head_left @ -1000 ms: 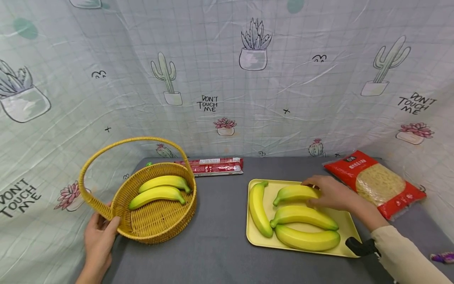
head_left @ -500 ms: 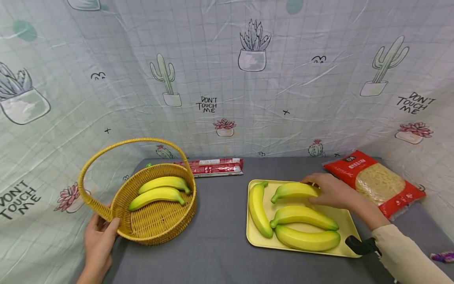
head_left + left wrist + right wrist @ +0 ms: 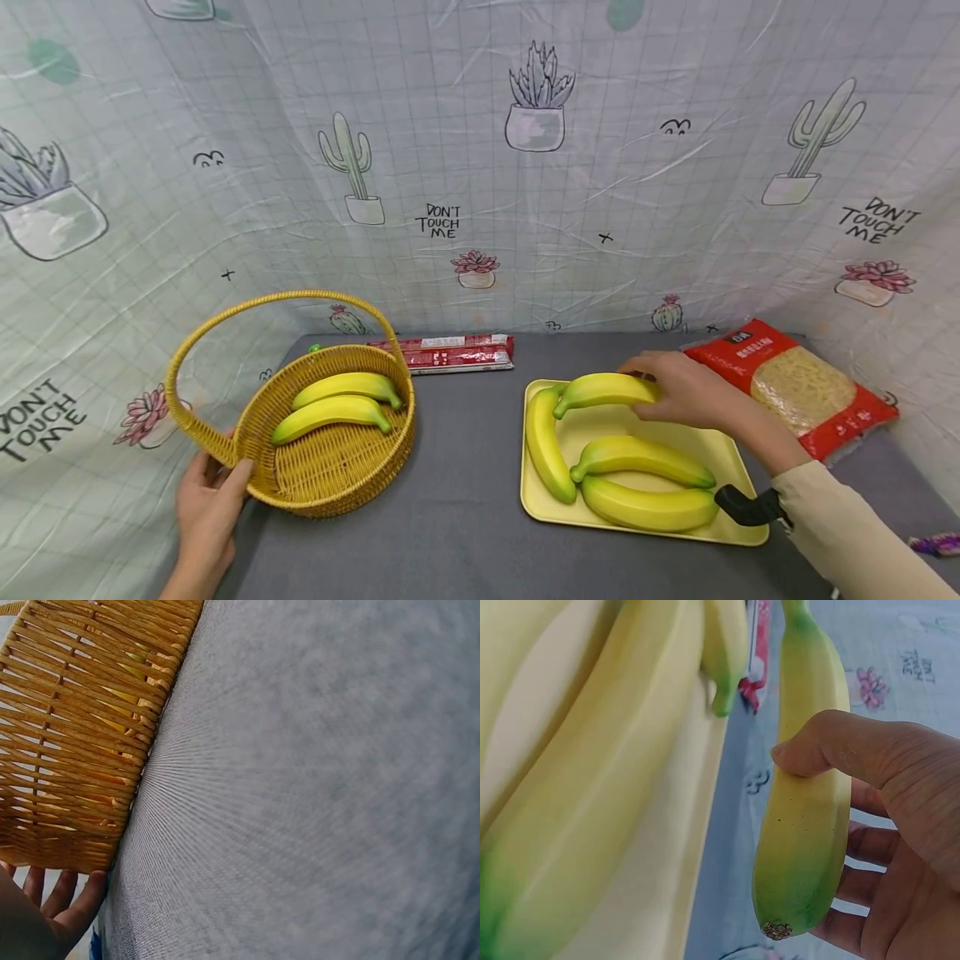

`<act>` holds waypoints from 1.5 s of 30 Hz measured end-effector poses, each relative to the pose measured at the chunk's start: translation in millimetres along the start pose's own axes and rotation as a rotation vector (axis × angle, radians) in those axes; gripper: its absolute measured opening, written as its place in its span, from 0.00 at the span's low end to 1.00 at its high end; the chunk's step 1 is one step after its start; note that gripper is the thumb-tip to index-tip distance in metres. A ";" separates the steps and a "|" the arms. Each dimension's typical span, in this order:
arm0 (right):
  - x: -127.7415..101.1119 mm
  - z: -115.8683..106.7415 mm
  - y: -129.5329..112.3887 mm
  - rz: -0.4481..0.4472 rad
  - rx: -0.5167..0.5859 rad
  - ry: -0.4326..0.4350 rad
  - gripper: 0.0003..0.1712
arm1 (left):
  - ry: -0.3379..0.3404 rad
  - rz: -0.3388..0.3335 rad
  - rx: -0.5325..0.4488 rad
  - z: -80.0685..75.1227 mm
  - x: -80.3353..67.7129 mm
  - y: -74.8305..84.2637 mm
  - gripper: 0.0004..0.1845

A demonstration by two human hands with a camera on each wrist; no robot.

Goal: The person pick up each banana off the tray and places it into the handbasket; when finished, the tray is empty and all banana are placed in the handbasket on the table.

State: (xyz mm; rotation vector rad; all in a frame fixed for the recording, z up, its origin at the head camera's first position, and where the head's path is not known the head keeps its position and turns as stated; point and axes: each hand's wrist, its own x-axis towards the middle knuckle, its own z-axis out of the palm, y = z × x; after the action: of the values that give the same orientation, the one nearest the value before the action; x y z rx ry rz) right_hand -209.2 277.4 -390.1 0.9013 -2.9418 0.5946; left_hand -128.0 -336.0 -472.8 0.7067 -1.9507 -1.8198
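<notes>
Lifted since a second ago, a banana (image 3: 600,389) rises off the yellow tray (image 3: 738,492), clasped in the right hand (image 3: 678,392). Left hand (image 3: 206,508), fingers relaxed, rests against the wicker basket (image 3: 330,492).

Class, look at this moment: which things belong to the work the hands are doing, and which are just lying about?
In use:
right hand gripping a banana
three bananas on the yellow tray
basket with two bananas, left hand at its rim

Lying about:
noodle packet
red wrapped pack
purple wrapper
</notes>
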 end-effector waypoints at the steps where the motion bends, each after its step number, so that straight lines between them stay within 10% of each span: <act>1: 1.6 -0.9 -2.5 -0.006 -0.001 0.002 0.22 | -0.001 -0.002 0.002 0.1 0.2 0.0 0.32; 45: 100.8 10.6 -125.5 -0.251 0.018 -0.067 0.25 | 0.005 0.013 0.021 1.4 0.7 0.3 0.31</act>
State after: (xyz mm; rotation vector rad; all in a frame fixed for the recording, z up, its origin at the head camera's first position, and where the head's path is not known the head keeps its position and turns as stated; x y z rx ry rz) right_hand -224.3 123.6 -343.7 1.2898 -2.8173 0.5888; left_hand -129.4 -335.3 -472.7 0.7028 -1.9693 -1.7913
